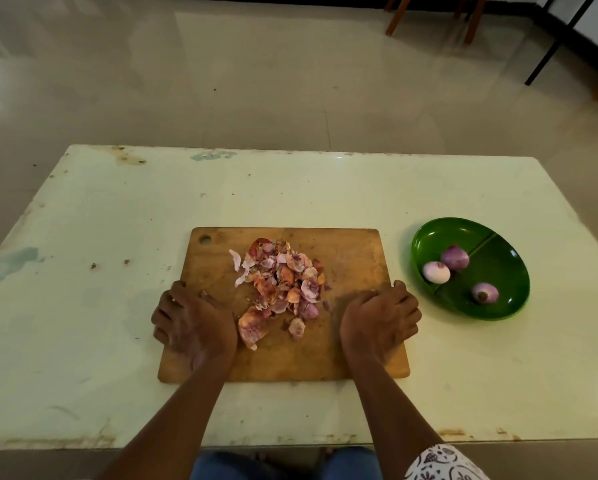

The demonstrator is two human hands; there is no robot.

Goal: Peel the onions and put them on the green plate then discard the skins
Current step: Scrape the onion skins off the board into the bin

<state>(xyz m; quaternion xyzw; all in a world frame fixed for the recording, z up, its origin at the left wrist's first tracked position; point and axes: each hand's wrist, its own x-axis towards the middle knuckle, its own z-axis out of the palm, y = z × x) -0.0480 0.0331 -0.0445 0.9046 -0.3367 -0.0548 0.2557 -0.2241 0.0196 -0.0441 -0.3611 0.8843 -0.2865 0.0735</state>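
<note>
Onions (455, 258), three and all peeled, lie in the green plate (498, 261) at the right of the table (117, 209). Their skins (280, 282) sit in a loose heap in the middle of the wooden cutting board (353, 258).

In the head view, the only one, the left hand (193, 320) grips the board's left edge and the right hand (380, 320) grips its right edge. Thumbs lie on top and fingers curl over the sides, holding nothing else.

Judging from this, the board is about to be lifted to carry the skins away, and that is where trouble lies. The flakes look dry and light, with nothing to hold them in, so a tilt or a quick swing would likely scatter them over the table or floor. Some pieces lie just beside the left thumb and could drop off first. The right hand is also near the plate, so a sideways swing of the board might knock it and roll the onions.
</note>
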